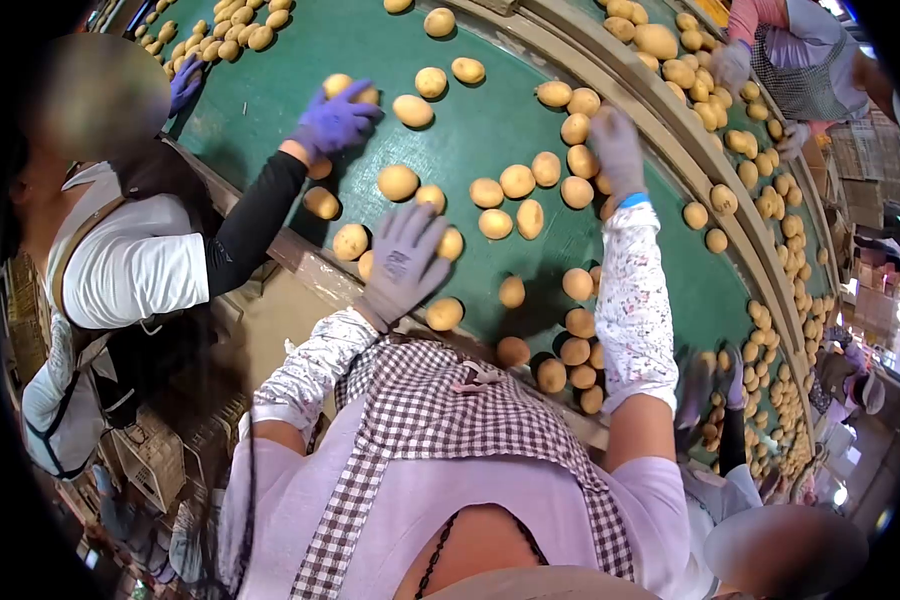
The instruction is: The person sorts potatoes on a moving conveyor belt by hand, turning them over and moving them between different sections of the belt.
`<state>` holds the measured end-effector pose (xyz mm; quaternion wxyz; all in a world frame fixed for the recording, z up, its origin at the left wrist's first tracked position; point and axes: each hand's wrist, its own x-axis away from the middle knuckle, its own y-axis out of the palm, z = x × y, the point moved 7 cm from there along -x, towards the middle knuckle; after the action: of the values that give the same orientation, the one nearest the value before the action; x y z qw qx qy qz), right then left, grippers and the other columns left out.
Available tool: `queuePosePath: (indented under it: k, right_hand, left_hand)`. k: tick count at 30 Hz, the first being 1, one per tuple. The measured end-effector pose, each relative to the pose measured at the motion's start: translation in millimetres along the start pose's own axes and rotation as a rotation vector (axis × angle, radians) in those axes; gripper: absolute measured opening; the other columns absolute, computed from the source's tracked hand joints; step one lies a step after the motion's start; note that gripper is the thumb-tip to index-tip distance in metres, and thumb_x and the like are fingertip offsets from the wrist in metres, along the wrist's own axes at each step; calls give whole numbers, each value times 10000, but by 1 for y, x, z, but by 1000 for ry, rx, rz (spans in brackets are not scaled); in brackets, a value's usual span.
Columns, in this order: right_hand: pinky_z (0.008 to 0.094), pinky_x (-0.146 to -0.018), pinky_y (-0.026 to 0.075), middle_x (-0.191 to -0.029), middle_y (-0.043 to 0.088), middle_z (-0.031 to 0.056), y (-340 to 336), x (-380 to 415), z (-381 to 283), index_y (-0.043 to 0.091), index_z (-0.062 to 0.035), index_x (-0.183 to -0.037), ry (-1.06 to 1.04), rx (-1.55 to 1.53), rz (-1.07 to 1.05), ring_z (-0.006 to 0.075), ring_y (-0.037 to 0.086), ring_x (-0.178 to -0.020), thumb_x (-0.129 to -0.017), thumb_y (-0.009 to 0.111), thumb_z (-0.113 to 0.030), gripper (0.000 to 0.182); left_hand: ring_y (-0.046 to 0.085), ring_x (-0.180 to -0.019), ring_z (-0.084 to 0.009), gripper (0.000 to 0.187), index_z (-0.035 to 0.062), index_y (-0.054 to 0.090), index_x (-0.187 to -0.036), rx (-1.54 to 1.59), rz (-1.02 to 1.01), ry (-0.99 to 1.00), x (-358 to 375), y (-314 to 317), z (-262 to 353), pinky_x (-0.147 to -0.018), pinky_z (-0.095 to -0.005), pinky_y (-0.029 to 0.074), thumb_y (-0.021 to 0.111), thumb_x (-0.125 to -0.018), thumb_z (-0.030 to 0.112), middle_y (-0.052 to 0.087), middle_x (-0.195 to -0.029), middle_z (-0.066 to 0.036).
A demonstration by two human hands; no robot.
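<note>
My left hand (405,262), in a grey glove, lies with fingers spread over several potatoes near the belt's close edge. One potato (449,243) shows beside its fingers, and another potato (444,314) rests below the palm. Reaching farther out, my right hand (620,152), also gloved in grey, is over potatoes close to the far rail. Its fingers are blurred, and I cannot make out whether they grip anything. A potato (576,192) lies just left of that wrist. Loose potatoes (517,181) are scattered between my hands on the green belt (450,140).
At left, a co-worker's purple-gloved hand (335,122) is on a potato (338,86). A curved rail (690,130) separates this belt from another lane of potatoes (705,85). Another co-worker's gloved hand (732,65) is over that lane. Crates (150,455) stand at lower left.
</note>
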<state>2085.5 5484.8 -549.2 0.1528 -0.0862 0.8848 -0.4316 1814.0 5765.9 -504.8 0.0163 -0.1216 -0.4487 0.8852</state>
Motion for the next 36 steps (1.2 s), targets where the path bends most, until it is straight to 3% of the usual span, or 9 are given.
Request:
queuePosePath:
  k: [8,13,16,20,24,28,31,33,36]
  right_hand:
    - [460,-1079,490,-1343,714,98,24,-44,-48,735,-172,-1311,13,158,-174,334,653,-1264,-962,647,-294,380]
    - [489,-1061,506,-1315,697,191,57,-37,-5,694,-151,-1261,96,728,-431,397,655,-1231,-879,645,-176,386]
    - [416,-1086,506,-1312,691,180,15,-20,17,663,-83,-1336,150,-166,-455,313,655,-1245,-866,789,-280,525]
    - [430,-887,573,-1168,671,146,-101,21,69,653,-35,-1267,436,-1274,453,287,675,-1082,-1040,645,-227,297]
    - [535,-1142,439,-1398,606,177,-56,144,35,711,-155,-1176,-304,890,27,448,542,-1326,-911,713,-242,280]
    - [495,-1156,424,-1342,644,165,-34,202,-76,706,-79,-1278,252,-522,-181,441,514,-1353,-934,738,-293,407]
    - [468,-1162,436,-1368,657,166,-70,209,-73,704,-30,-1262,240,-410,64,417,559,-1333,-970,724,-257,371]
    - [454,-1153,458,-1371,682,173,-78,222,-65,705,-21,-1275,281,513,68,383,599,-1329,-1001,702,-175,314]
    - [505,-1144,474,-1312,712,182,-52,234,-94,699,-4,-1244,-35,-30,-108,413,642,-1258,-996,671,-130,280]
  left_hand:
    - [446,-1439,-340,637,154,582,-1449,20,-417,535,19,87,77,-1171,-549,366,751,-851,293,476,-1552,-139]
    - [514,-1346,-363,636,112,582,-1443,0,-348,212,10,37,35,-1134,-538,386,742,-864,321,571,-1446,-142]
    - [556,-1307,-375,622,69,587,-1428,-56,-320,-85,21,0,-7,-1127,-547,384,722,-894,360,604,-1397,-166]
    - [556,-1313,-408,628,33,584,-1421,-151,-26,-166,30,-8,-41,-1130,-554,375,706,-909,375,604,-1413,-203]
    - [501,-1414,-395,653,80,591,-1436,-8,-142,160,10,24,34,-1115,-581,371,721,-878,394,554,-1482,-189]
    - [472,-1445,-377,611,118,612,-1407,24,-358,534,33,85,85,-1165,-588,353,720,-878,403,550,-1501,-150]
    - [452,-1462,-371,583,133,623,-1395,-111,-540,487,24,77,66,-1197,-599,331,709,-900,431,524,-1548,-136]
    - [446,-1466,-365,584,146,623,-1409,-217,-484,301,13,57,30,-1188,-601,334,706,-915,444,502,-1582,-137]
    - [470,-1446,-363,619,132,606,-1447,-296,-253,133,4,23,-12,-1156,-585,360,714,-920,437,523,-1566,-149]
